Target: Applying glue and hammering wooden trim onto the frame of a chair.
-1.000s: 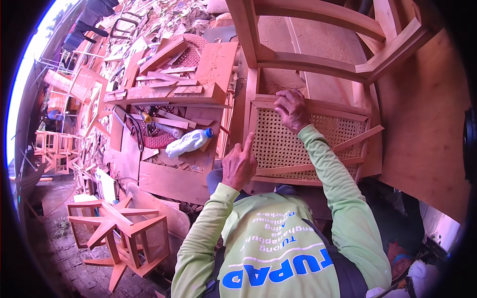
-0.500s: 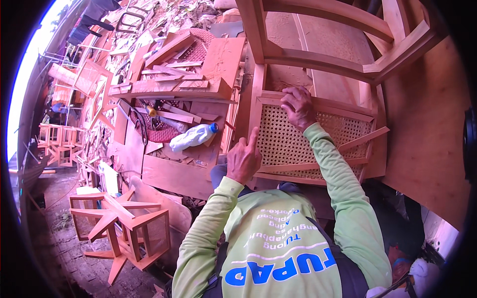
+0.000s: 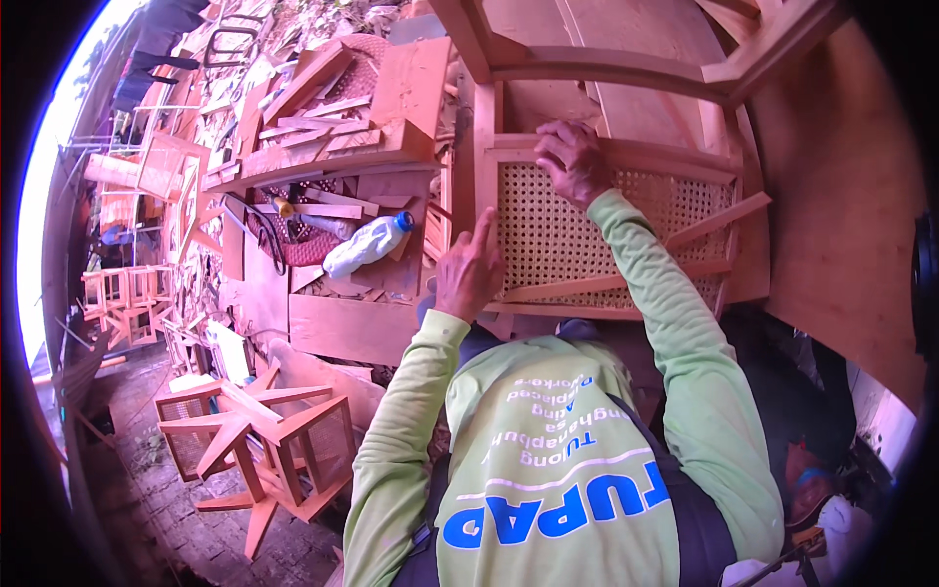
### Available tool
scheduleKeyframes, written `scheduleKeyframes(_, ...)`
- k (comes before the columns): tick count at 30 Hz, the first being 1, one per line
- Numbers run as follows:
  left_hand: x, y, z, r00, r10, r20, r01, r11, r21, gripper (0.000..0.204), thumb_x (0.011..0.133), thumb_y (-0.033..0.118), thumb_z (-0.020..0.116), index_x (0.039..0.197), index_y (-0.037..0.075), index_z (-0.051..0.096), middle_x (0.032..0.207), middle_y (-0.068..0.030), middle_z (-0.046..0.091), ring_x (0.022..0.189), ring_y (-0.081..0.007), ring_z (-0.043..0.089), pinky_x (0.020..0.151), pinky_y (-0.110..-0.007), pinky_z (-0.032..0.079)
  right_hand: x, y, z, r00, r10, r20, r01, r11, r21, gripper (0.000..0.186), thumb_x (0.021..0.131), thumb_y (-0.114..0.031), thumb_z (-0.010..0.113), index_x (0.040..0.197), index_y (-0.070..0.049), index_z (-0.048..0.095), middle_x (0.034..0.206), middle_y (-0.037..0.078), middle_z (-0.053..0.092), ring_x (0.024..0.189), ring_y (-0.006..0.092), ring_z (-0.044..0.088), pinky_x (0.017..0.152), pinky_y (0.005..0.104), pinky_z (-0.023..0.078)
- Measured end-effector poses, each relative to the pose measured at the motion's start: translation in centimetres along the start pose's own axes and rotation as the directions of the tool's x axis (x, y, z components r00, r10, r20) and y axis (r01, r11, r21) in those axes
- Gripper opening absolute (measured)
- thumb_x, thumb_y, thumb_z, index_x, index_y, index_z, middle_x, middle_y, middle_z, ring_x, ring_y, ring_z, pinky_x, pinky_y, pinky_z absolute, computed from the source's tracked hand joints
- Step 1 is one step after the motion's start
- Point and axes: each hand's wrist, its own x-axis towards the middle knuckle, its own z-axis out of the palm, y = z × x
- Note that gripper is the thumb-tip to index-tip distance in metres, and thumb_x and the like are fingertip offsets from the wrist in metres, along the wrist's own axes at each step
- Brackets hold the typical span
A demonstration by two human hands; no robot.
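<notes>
An unfinished wooden chair stands in front of me, its seat a panel of woven cane (image 3: 558, 235) set in a pale wood frame (image 3: 626, 155). My left hand (image 3: 469, 269) lies flat against the left side rail of the seat, fingers stretched forward and holding nothing. My right hand (image 3: 572, 161) is on the far rail, fingers bent down onto the edge of the cane; whether they pinch anything is hidden. A loose wooden slat (image 3: 626, 279) lies slanted across the cane. Both sleeves are light green.
A clear plastic bottle with a blue cap (image 3: 367, 245) lies on a bench (image 3: 323, 157) piled with wood offcuts to the left. An upturned chair frame (image 3: 264, 440) lies on the floor at lower left, with more frames (image 3: 122, 293) beyond. A plywood sheet (image 3: 841, 196) stands at right.
The view has tilted, so the chair and both hands sit higher in the picture. Relative to the seat, the hands have hardly moved.
</notes>
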Motion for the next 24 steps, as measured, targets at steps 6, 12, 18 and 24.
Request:
scheduleKeyframes(6, 0.0, -1.2, 0.7, 0.999, -0.038, 0.038, 0.038, 0.999, -0.01, 0.07, 0.09, 0.017, 0.067, 0.155, 0.016, 0.041, 0.085, -0.0197, 0.067, 0.078, -0.0385, 0.069, 0.067, -0.053, 0.054, 0.1, -0.4, 0.4, 1.0, -0.019, -0.018, 0.019, 1.0, -0.012, 0.022, 0.077, -0.012, 0.082, 0.093, -0.01, 0.067, 0.116, 0.005, 0.068, 0.114, 0.0291, 0.064, 0.105, 0.048, 0.045)
scheduleKeyframes(12, -0.3, 0.0, 0.9, 0.999, -0.039, 0.022, 0.037, 0.997, 0.066, 0.07, 0.091, 0.019, 0.067, 0.155, 0.016, 0.04, 0.091, -0.0243, 0.068, 0.078, -0.0433, 0.069, 0.068, -0.055, 0.054, -0.4, -0.4, 0.4, 1.0, -0.014, -0.021, 0.013, 1.0, -0.021, 0.022, 0.076, -0.012, 0.083, 0.091, -0.012, 0.066, 0.113, 0.004, 0.067, 0.112, 0.028, 0.064, 0.103, 0.0483, 0.046)
scheduleKeyframes(18, -0.3, 0.2, 1.6, 0.993, -0.111, 0.029, 0.106, 0.987, 0.121, 0.068, 0.091, 0.022, 0.068, 0.154, 0.015, 0.041, 0.092, -0.0269, 0.068, 0.08, -0.0461, 0.069, 0.07, -0.056, 0.055, -0.6, -0.5, 0.4, 1.0, -0.02, -0.02, 0.02, 1.0, -0.015, 0.023, 0.075, -0.011, 0.083, 0.09, -0.012, 0.066, 0.113, 0.004, 0.067, 0.111, 0.0276, 0.064, 0.101, 0.0474, 0.047)
scheduleKeyframes(24, 0.3, -1.1, 1.6, 0.999, -0.053, -0.004, 0.053, 0.998, 0.014, 0.07, 0.091, 0.022, 0.072, 0.155, 0.024, 0.043, 0.092, -0.0206, 0.065, 0.079, -0.0423, 0.068, 0.066, -0.055, 0.054, 0.1, -0.4, 0.2, 0.999, -0.026, -0.024, 0.026, 0.999, -0.019, 0.023, 0.075, -0.011, 0.083, 0.091, -0.011, 0.066, 0.114, 0.005, 0.067, 0.111, 0.0296, 0.064, 0.1, 0.0471, 0.047)
